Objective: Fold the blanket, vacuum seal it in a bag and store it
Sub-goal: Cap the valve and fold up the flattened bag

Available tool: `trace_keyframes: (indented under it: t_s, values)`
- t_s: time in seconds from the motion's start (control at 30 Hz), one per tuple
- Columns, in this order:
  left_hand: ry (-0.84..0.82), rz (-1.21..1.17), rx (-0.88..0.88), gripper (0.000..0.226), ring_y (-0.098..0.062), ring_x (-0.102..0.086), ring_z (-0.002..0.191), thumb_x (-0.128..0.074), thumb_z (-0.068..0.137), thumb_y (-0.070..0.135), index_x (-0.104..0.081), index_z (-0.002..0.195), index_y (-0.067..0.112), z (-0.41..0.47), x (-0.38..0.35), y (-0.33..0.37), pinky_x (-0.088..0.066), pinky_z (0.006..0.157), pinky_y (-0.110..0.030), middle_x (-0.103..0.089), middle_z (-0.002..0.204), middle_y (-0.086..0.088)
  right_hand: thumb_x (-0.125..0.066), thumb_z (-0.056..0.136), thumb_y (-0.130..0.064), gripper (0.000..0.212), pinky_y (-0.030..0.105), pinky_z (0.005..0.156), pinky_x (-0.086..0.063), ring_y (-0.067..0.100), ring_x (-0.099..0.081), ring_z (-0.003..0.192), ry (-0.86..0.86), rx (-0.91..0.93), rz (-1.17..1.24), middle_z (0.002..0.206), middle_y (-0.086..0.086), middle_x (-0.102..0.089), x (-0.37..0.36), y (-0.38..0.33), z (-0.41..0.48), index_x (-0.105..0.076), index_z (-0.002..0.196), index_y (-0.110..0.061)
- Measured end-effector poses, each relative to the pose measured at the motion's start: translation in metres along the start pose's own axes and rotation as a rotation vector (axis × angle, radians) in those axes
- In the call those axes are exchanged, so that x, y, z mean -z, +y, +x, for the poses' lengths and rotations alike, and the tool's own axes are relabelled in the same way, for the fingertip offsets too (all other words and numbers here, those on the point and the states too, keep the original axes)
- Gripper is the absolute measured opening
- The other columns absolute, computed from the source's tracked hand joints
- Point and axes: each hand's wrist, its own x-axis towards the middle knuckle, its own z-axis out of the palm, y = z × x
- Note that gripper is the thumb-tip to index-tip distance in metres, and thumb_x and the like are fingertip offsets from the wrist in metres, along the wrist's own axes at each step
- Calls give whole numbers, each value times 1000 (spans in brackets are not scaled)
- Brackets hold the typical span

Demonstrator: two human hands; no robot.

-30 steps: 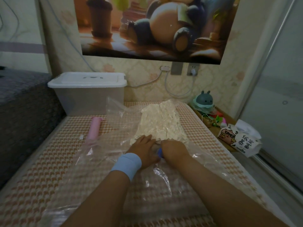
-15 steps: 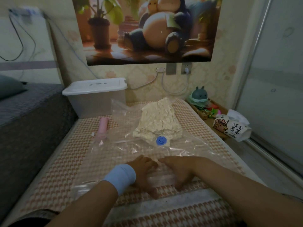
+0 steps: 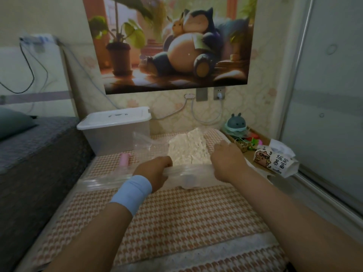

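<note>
A cream folded blanket [image 3: 188,150] lies inside a clear plastic vacuum bag [image 3: 145,142] on the houndstooth mattress [image 3: 176,213]. The bag's near end is rolled up into a clear band [image 3: 102,178] running across the bed. My left hand [image 3: 155,172], with a blue wristband, grips this rolled band from below. On the band's right part my right hand [image 3: 227,163] holds the plastic with curled fingers. The bag's blue valve is hidden. A pink hand pump [image 3: 125,159] lies left of the bag.
A lidded translucent storage box [image 3: 115,130] stands at the head of the bed, left. A grey sofa [image 3: 35,158] borders the left side. On the right are a side shelf with toys [image 3: 238,132] and a tissue pack [image 3: 275,161], then a sliding door [image 3: 330,114].
My hands slid back from the valve to the bag's near end, then rolled that end up toward the blanket. The head has lifted, and the valve is now covered.
</note>
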Motion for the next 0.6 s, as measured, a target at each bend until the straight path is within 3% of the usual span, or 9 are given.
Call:
trace_keyframes:
  t_s: [0.07,0.17,0.23,0.33,0.37,0.43,0.5,0.53,0.6]
  values:
    - [104,44,25,30,-22,-60,104,-62,88,30,-52,116,31,16,1,-4,-48,90,-34,-60,119,7,-55,95,-15,20,32,73,-38,25,-55,113,66,-137,5,120,5,-58,-3,7,12,-68,109,-16]
    - [253,150,50,33,-23,-59,104,-63,85,34,-55,117,30,45,2,-11,-44,92,-35,-65,113,6,-58,96,-10,15,27,62,-36,22,-68,92,210,-333,143,100,5,-69,-10,11,36,-72,97,-12]
    - [318,292,101,35,-26,-55,106,-68,81,35,-58,114,28,58,-3,-12,-40,95,-37,-64,112,2,-57,95,-7,15,26,62,-36,23,-69,89,202,-361,224,96,5,-70,-19,10,51,-72,95,-11]
    - [474,364,164,64,-31,-50,103,-79,58,17,-56,117,19,72,-23,-7,-42,86,-40,-56,117,-8,-54,95,-6,16,27,65,-38,24,-66,93,168,-308,343,102,6,-68,-36,6,76,-68,101,-12]
    - [565,356,85,70,-31,-49,102,-77,56,13,-53,121,16,78,-33,-3,-44,82,-40,-55,118,-10,-55,95,-8,14,27,65,-38,26,-66,94,202,-316,401,102,7,-68,-41,6,85,-67,101,-10]
    - [660,383,-272,56,-30,-52,94,-67,67,14,-51,120,16,84,-54,7,-45,76,-39,-54,114,-10,-54,97,-16,15,28,67,-37,28,-64,95,268,-368,537,101,11,-66,-50,6,100,-66,98,-7]
    - [501,465,-578,30,-29,-56,83,-54,78,19,-54,108,17,86,-72,16,-41,69,-37,-57,102,-8,-53,99,-22,19,30,69,-38,30,-63,95,288,-417,655,101,13,-65,-61,1,113,-64,95,-6]
    - [330,474,-556,25,-30,-56,86,-49,83,25,-55,106,17,84,-76,19,-38,71,-37,-58,101,-8,-53,99,-23,21,32,71,-40,30,-62,95,300,-430,703,101,13,-64,-67,-2,119,-63,95,-6]
    - [50,451,-188,42,-32,-48,107,-38,91,46,-51,121,20,86,-86,15,-34,88,-45,-53,120,-9,-53,98,-23,21,37,78,-45,32,-60,97,294,-429,756,104,15,-62,-75,-8,129,-63,99,-4]
